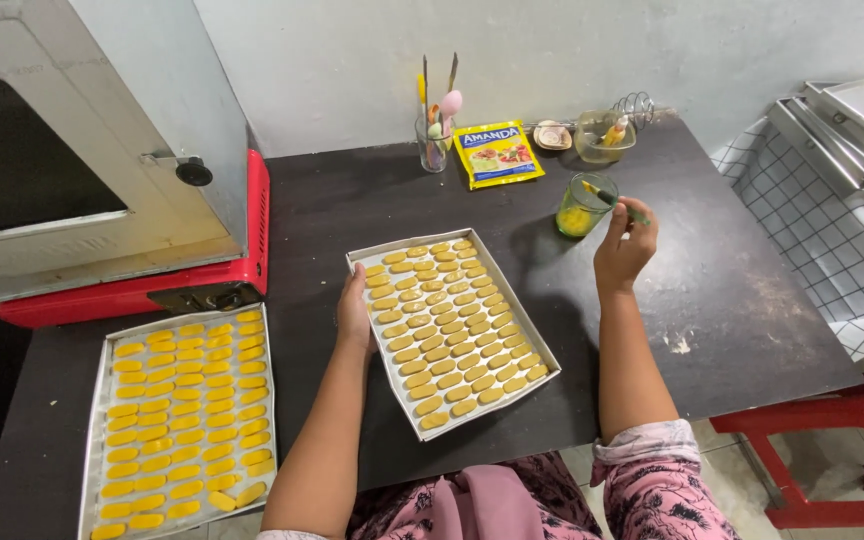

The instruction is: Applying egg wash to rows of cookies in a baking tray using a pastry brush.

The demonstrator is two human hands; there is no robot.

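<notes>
A thin green-handled brush [614, 199] is being held in the right hand [624, 248], its fingers [620, 212] pinching closed around the handle while the bristle end is dipping into a small glass of yellow glaze [581, 208]. The brush is slanting from the glass, up and to the left, down toward the hand on the right, so its long axis is running across the far side of the worktop [722, 300]. The tray of pale, unglazed dough pieces [452, 330] is lying nearer the person and to the left of the brush, turned at an angle, its long side running from far left to near right. The left hand [355, 312] is resting flat against that tray's left rim, fingers loosely open rather than gripping; the right hand is the one nearer the glass. Farther left, a second tray of brighter yellow pieces [184, 420] is sitting in front of a metal oven [92, 150]. At the back are a yellow packet [497, 153] and a cup of utensils [434, 135].
</notes>
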